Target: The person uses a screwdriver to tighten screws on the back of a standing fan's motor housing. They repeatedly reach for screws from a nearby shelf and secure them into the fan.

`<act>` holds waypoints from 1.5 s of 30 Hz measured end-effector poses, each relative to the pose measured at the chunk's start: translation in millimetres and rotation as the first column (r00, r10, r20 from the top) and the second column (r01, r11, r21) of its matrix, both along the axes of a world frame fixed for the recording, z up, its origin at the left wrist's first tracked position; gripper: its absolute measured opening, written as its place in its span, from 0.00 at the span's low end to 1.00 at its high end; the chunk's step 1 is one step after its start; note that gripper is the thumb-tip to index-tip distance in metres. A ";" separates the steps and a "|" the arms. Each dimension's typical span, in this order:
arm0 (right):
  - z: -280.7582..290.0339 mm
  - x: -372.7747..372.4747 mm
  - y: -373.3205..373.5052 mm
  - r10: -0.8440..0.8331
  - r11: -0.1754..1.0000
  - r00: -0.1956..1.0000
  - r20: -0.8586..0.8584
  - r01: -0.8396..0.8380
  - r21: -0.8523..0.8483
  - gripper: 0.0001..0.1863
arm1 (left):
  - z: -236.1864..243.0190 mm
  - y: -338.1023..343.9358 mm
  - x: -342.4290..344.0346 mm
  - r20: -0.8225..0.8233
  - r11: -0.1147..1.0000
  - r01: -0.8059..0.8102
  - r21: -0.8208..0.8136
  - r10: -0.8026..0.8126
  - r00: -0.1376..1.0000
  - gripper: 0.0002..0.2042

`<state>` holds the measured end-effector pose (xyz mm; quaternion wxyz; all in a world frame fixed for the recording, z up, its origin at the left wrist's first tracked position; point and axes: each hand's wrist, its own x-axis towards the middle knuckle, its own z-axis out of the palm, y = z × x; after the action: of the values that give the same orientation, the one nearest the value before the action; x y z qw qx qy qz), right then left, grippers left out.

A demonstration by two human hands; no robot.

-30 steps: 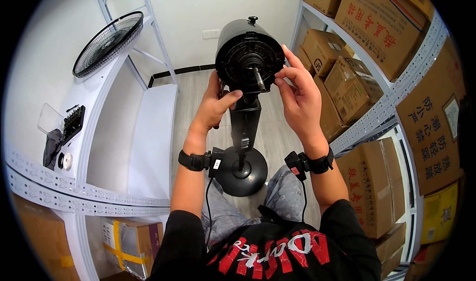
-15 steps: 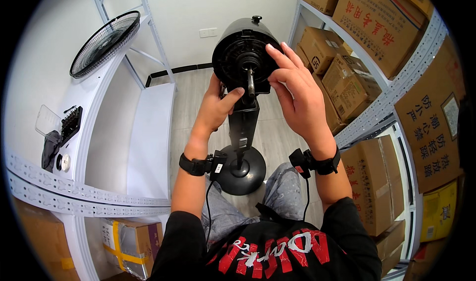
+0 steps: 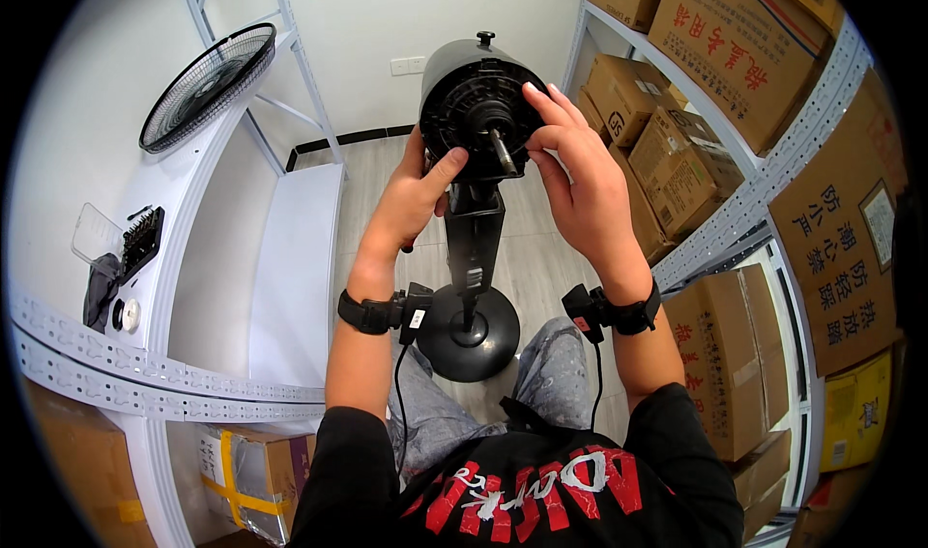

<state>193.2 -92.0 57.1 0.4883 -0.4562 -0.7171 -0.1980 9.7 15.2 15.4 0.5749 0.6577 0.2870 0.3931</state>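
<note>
A black pedestal fan's motor housing (image 3: 454, 76) faces me, its bare metal shaft (image 3: 502, 152) sticking out toward the lower right. My left hand (image 3: 413, 198) is closed round the housing's lower left, thumb on the front rim. A small dark piece with a red spot (image 3: 407, 248) shows under that palm; I cannot make out what it is. On the right rim, my right hand (image 3: 577, 166) has its fingertips resting, with thumb and forefinger bent at the edge. Below are the stand's column (image 3: 474, 244) and round black base (image 3: 469, 340).
On the left white shelf lie a fan grille (image 3: 208, 89), a bit set in a black case (image 3: 143, 244), a grey cloth (image 3: 101, 292) and a white round cap (image 3: 130, 316). Cardboard boxes (image 3: 691, 161) fill the metal rack on the right. A wired black device is strapped to each wrist.
The motor housing has turned and shifted slightly right; its shaft, earlier pointing almost straight down, now slants to the lower right. My left hand moved with it, and its thumb now sits higher.
</note>
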 end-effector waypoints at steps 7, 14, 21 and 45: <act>3.8 2.3 1.6 0.025 1.000 1.000 0.005 -0.025 0.006 0.06 | -10.9 -3.3 11.6 0.106 0.996 -0.094 0.000 0.094 0.990 0.36; 9.4 3.0 0.2 0.042 0.999 0.999 -0.019 -0.042 0.001 0.06 | -8.3 -8.9 13.7 0.067 0.991 -0.131 0.023 0.129 0.989 0.33; 22.2 -3.6 -7.6 0.061 0.996 0.998 -0.012 -0.060 0.072 0.06 | -11.1 -14.1 14.9 0.149 0.989 -0.147 -0.003 0.146 0.978 0.33; 46.3 -15.6 30.0 0.062 0.998 0.997 -0.055 -0.064 -0.027 0.05 | -21.4 -24.4 14.2 0.043 0.969 -0.144 0.200 0.138 0.989 0.39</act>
<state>177.6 -62.0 103.4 0.5069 -0.4455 -0.7205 -0.1596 23.9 -9.2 -6.0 0.4797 0.6849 0.2833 0.4696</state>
